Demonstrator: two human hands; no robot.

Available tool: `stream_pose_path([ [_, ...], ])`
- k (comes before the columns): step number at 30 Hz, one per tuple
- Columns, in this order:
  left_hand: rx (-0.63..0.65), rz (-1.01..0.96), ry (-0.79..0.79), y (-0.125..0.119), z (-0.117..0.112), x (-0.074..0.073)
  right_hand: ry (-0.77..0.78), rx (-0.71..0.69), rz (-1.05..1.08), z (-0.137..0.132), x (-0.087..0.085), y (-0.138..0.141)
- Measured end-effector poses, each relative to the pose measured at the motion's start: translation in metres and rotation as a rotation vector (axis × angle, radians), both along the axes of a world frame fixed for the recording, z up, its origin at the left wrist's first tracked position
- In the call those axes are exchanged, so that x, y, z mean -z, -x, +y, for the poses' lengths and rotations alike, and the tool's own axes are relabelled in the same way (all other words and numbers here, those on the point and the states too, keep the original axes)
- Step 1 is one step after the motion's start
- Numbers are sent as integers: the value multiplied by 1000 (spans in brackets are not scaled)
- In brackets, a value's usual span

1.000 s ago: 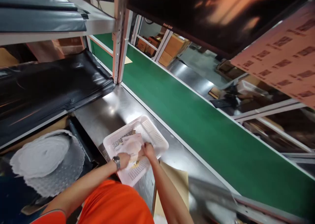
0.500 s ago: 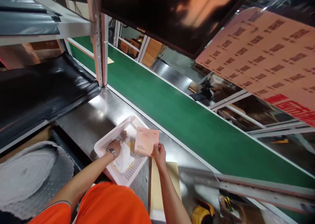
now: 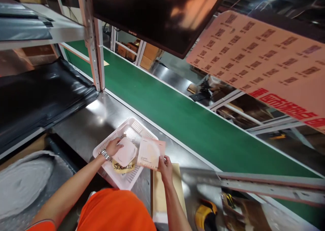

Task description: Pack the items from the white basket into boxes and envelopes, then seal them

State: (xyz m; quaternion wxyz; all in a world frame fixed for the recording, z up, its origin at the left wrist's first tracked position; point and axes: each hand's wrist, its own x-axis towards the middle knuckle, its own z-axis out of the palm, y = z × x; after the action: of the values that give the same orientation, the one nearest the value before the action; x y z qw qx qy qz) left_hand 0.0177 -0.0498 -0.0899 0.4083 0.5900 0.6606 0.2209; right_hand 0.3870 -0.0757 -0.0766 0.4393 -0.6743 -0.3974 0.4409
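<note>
A white perforated plastic basket [image 3: 122, 183] stands on the steel table. Inside it, my left hand [image 3: 113, 147], with a metal watch at the wrist, grips a small pale pink-white packet [image 3: 127, 152] by its left side. Below that packet lies a yellow item [image 3: 123, 166] with black "beauty" lettering, partly covered. My right hand [image 3: 165, 166] pinches a flat, square, pale pink printed packet [image 3: 149, 153] by its right edge, over the basket's right rim. Small print shows on its face.
A green conveyor belt [image 3: 162, 99] runs diagonally beyond the table. Brown kraft mailers [image 3: 165, 190] lie right of the basket. A yellow-black tape dispenser [image 3: 205, 214], bubble wrap roll [image 3: 27, 180] and black plastic bags [image 3: 43, 92] surround me. A monitor [image 3: 157, 18] hangs overhead.
My left hand has drawn back toward the basket's left side, and the packet it grips now faces up. The yellow lettered item shows more. My right hand keeps its pink packet, slightly lower.
</note>
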Motion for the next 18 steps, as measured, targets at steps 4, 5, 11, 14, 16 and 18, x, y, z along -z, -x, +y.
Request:
stream_pose_path([
  [4,52,-162,-135,6,9,-43,-29,-38,42,1,-13,0],
  [5,102,-218,-157,3,10,-55,-41,-55,47,2,-17,-1],
  [11,254,-177,-209,-28,2,-106,-230,227,-41,6,-44,-33],
  [14,284,-273,-174,-53,-7,-111,-239,206,-90,-5,-57,-50],
  [16,335,-374,-166,-77,-15,-107,-159,-14,-47,-18,-64,-52],
  [18,338,-396,-207,-105,-22,-98,-73,-251,39,-33,-70,-48],
])
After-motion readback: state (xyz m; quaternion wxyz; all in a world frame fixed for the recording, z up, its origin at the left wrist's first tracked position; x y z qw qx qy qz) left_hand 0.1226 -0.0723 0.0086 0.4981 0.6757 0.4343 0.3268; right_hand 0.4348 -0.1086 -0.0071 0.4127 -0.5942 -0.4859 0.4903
